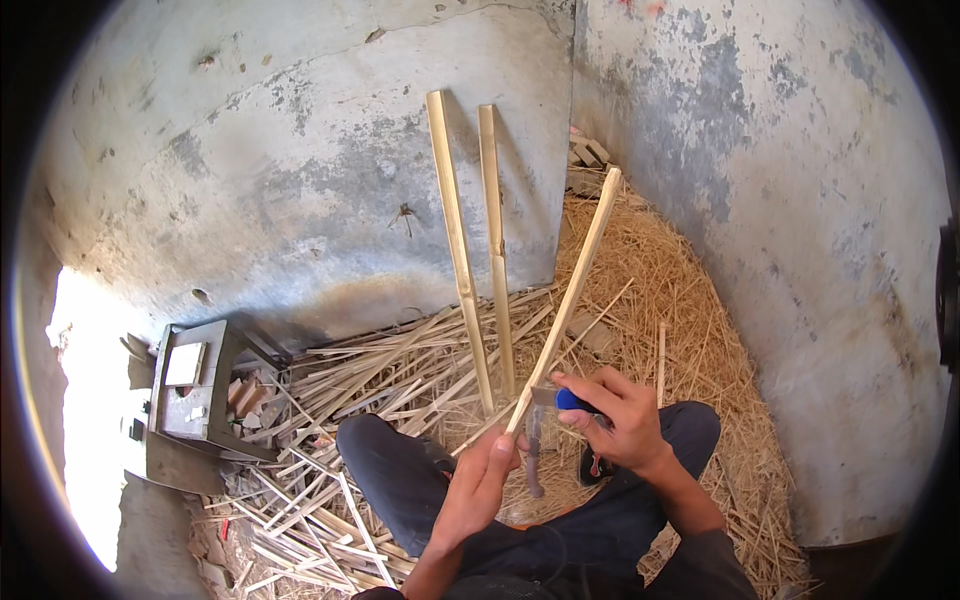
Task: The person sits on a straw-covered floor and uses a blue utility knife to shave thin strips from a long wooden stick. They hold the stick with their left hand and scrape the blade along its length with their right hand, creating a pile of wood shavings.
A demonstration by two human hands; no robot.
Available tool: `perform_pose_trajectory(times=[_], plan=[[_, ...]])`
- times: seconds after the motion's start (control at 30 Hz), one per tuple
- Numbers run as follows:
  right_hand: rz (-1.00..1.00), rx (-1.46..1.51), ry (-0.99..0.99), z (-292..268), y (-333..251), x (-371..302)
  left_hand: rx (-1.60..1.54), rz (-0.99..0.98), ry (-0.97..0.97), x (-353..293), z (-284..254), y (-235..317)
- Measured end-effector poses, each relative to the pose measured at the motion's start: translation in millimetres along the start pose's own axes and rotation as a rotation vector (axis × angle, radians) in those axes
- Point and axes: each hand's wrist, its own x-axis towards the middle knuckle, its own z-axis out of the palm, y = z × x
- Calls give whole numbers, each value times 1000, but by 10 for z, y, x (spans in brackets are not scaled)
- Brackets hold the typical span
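Note:
A long split bamboo strip [575, 277] slants up and away from me, its lower end gripped in my left hand [482, 480]. My right hand [625, 420] is closed around the blue handle of a short, flat-bladed knife [545, 396]. Its grey blade lies against the strip, a little above my left fingers. Below the blade is a dark, elongated tool [535, 455] with a brownish lower end; its exact kind is unclear. Two more bamboo strips, a longer one [458, 240] and a shorter one [497, 245], lean upright on the wall ahead.
Many thin bamboo sticks [370, 375] litter the floor at left, and straw-like shavings [690, 340] cover the right side. A dark wooden stool-like stand [215, 400] lies at far left beside rubble. Peeling walls [310, 150] meet in a corner, with bricks [588, 152] there.

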Motion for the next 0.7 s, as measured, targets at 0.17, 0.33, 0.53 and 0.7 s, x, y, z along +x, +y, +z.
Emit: perform_pose_trajectory(times=[0.17, 0.33, 0.53, 0.7], plan=[[-28, -78, -14, 64, -79, -5, 171, 94, 42, -4, 50, 75], [-82, -123, 9, 103, -87, -2, 373, 151, 89, 3, 93, 80], [-66, -185, 18, 90, -108, 16, 441, 132, 115, 2, 120, 173], [-35, -174, 30, 75, -49, 53, 479, 113, 129, -2, 115, 123]])
